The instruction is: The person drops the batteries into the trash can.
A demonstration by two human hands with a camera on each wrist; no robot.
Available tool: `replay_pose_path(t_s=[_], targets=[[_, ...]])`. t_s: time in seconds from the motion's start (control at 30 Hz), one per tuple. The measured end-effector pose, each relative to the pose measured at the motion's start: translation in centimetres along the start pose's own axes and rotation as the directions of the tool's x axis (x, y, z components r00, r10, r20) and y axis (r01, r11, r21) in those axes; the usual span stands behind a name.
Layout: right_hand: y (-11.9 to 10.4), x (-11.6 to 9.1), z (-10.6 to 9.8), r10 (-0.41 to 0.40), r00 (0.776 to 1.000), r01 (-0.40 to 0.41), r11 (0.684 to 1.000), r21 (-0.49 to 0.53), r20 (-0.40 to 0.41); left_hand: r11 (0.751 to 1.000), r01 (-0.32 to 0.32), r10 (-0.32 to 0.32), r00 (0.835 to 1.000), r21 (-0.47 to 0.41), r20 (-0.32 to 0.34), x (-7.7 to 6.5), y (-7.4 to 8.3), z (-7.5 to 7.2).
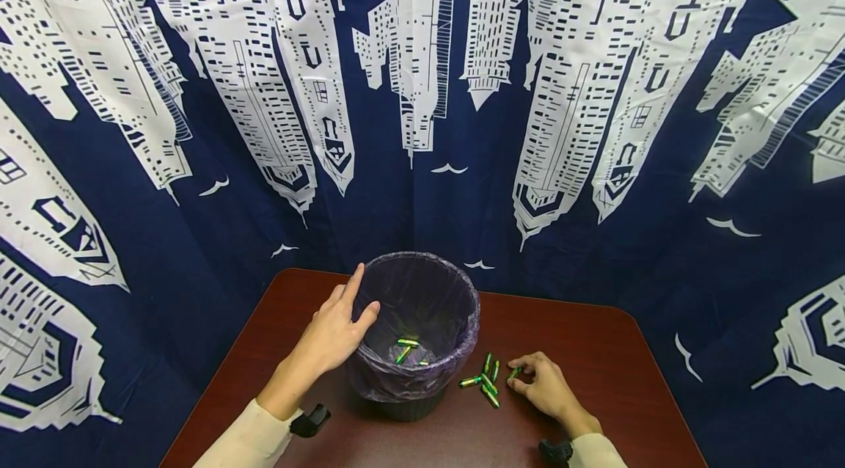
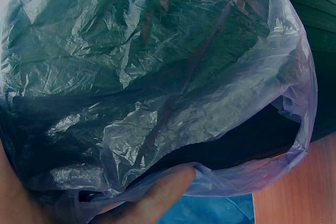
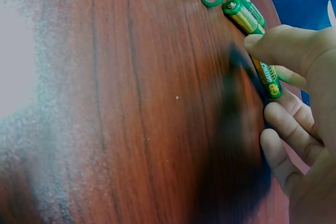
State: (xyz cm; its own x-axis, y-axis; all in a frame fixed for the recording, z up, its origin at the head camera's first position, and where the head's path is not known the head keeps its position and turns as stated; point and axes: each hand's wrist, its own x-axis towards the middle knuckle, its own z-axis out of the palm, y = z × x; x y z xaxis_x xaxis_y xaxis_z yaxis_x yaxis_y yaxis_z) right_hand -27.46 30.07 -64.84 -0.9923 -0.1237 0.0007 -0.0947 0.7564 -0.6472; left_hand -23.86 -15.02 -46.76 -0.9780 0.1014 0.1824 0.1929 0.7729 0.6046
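My left hand [image 1: 337, 328] rests at the left rim of a round trash can [image 1: 411, 409] with a purple translucent plastic liner [image 1: 455, 358]. Its index finger is straight along the rim and its thumb reaches over the opening. In the left wrist view the thumb [image 2: 170, 190] touches the liner's edge. Green and gold batteries [image 1: 404, 354] lie at the can's bottom. Over the table, my right hand [image 1: 548, 387] pinches one green battery [image 3: 268, 77] between thumb and fingers. Just left of it lie several loose batteries [image 1: 487, 381], seen end-on in the right wrist view.
A dark red-brown wooden table [image 1: 568, 328] with rounded corners carries everything. Behind and beside it hangs a navy curtain [image 1: 409, 211] printed with white buildings. Dark straps [image 1: 310, 422] sit on both wrists.
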Motion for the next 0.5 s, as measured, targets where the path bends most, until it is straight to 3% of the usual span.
replay_pose_path(t_s=[0.5], targets=[[-0.63,-0.01,-0.59,0.005,1.000,-0.003,0.998,0.068,-0.024,1.000,0.002,-0.002,1.000,-0.002,0.001,-0.13,0.05,-0.07]])
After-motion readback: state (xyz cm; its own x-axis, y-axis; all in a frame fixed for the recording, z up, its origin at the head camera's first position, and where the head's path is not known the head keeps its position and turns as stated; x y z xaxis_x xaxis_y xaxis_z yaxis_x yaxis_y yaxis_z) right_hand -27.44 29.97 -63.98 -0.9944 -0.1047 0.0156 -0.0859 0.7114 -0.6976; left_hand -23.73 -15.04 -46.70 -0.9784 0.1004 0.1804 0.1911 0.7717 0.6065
